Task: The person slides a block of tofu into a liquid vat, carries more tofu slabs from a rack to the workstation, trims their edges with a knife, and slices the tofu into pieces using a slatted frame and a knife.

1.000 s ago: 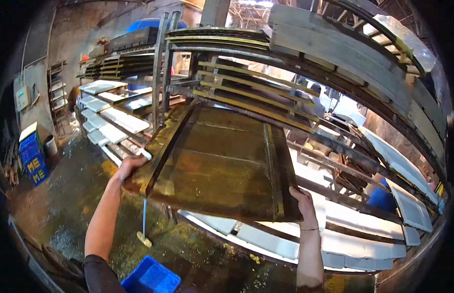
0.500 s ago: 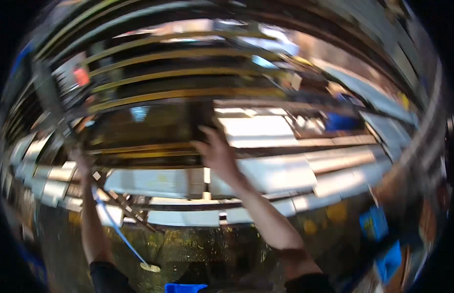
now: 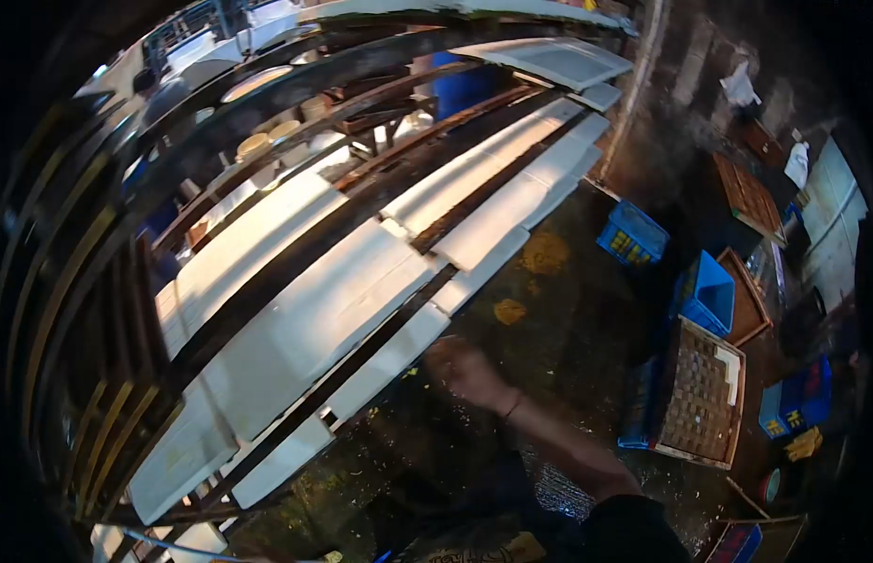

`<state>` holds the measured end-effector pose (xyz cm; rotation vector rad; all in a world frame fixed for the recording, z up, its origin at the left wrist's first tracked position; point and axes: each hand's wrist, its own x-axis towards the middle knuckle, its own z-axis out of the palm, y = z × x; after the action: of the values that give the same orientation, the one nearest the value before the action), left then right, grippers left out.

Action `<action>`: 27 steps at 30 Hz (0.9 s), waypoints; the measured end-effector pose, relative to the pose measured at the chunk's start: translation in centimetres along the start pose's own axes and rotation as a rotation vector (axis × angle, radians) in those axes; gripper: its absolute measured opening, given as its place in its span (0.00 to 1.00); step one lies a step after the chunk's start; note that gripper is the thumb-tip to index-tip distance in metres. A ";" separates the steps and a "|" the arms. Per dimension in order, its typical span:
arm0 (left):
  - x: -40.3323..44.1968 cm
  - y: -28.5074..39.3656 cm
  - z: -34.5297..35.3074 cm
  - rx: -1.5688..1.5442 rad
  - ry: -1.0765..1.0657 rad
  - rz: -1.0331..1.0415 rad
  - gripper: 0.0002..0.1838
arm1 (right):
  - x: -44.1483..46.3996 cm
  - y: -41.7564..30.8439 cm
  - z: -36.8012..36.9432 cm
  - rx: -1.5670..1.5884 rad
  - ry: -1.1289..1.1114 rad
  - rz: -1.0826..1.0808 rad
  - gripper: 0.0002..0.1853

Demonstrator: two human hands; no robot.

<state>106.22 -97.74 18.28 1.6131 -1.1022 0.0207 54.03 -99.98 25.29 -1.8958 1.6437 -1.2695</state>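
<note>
My right hand (image 3: 469,373) is over the dark wet floor, just below the edge of the white slabs. It is blurred and in shade, so its finger pose cannot be made out, and no object shows in it. My left hand is out of view. Long white slabs (image 3: 314,310) lie in slanting rows on dark rails beside the hand. At the left, a stack of dark boards with yellowish edges (image 3: 103,441) stands on the rack.
A blue crate (image 3: 633,233) and a blue bin (image 3: 708,293) stand on the floor at the right. Near them is a woven panel in a wooden frame (image 3: 701,394). A blue barrel (image 3: 460,86) shows behind the rack. Another person (image 3: 162,97) is at the upper left.
The view has swung right, towards the crates. The dark board, held in both hands a second ago, is no longer in them. My left hand has left view; my right hand has come away from the rack.
</note>
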 end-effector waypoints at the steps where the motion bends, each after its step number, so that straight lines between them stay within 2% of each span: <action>1: -4.4 -0.1 2.9 -0.037 -0.164 -0.118 0.29 | -0.8 5.9 -2.5 -0.094 0.124 -0.084 0.08; 2: -8.6 0.0 5.8 -0.073 -0.340 -0.239 0.30 | -2.0 11.5 -4.5 0.092 0.203 0.344 0.09; 4: -15.4 1.3 11.6 -0.133 -0.681 -0.454 0.31 | -1.5 19.5 -11.4 0.576 0.290 0.849 0.11; 5: -18.0 2.8 14.3 -0.158 -0.830 -0.540 0.32 | -0.5 23.0 -14.1 0.571 0.280 0.844 0.11; 7: -22.2 5.9 21.7 -0.245 -1.020 -0.604 0.33 | 3.3 30.8 -18.8 0.628 0.482 0.995 0.14; 8: -23.9 7.4 26.1 -0.301 -1.064 -0.598 0.34 | 4.9 37.8 -19.6 0.632 0.472 0.970 0.14; 10: -26.4 11.4 36.6 -0.424 -1.056 -0.539 0.35 | 8.5 53.0 -20.4 0.181 0.640 0.660 0.20; 11: -27.3 13.5 41.9 -0.450 -1.005 -0.499 0.35 | 11.3 55.4 -22.0 0.190 0.623 0.650 0.20; 13: -27.2 22.1 50.8 -0.327 -0.808 -0.440 0.30 | 15.0 56.5 -22.7 0.812 0.579 1.010 0.27; 14: -27.3 21.5 55.4 -0.253 -0.750 -0.388 0.31 | 16.3 58.4 -22.6 0.868 0.583 0.927 0.32; 15: -27.3 20.5 59.9 -0.184 -0.696 -0.336 0.32 | 17.7 59.6 -21.9 0.862 0.646 0.923 0.32; 17: -25.4 27.5 63.1 -0.285 -0.762 -0.537 0.33 | 21.2 62.7 -21.1 1.071 0.737 0.870 0.32; 18: -25.2 25.1 66.2 -0.118 -0.739 -0.604 0.31 | 22.6 63.8 -21.2 1.078 0.709 0.887 0.32; 19: -24.9 24.3 67.7 -0.099 -0.720 -0.612 0.31 | 23.7 64.3 -21.1 1.216 0.702 0.849 0.33; 20: -24.7 23.7 68.9 -0.141 -0.742 -0.543 0.32 | 24.6 64.4 -21.2 1.353 0.700 0.806 0.34; 21: -24.6 23.0 70.5 -0.191 -0.767 -0.471 0.32 | 25.1 64.3 -21.3 1.358 0.686 0.811 0.34; 22: -25.8 20.1 72.7 -0.341 -0.716 -0.259 0.25 | 25.3 64.0 -21.5 1.341 0.697 0.843 0.34; 23: -25.7 20.2 72.6 -0.337 -0.700 -0.270 0.25 | 25.4 63.9 -21.5 1.322 0.704 0.876 0.35; 25: -25.2 21.9 71.8 -0.120 -0.784 -0.129 0.24 | 25.1 64.4 -21.0 1.273 0.711 0.851 0.36; 26: -24.7 27.5 70.1 -0.093 -0.741 -0.219 0.23 | 25.0 62.8 -21.7 1.277 0.711 0.854 0.37; 27: -24.3 28.4 69.5 -0.143 -0.769 -0.274 0.25 | 24.9 61.8 -22.1 1.284 0.718 0.858 0.37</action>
<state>38.60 -134.39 0.79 1.6630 -1.3915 -0.9032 -3.15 -133.51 2.26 0.0353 1.0569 -1.8838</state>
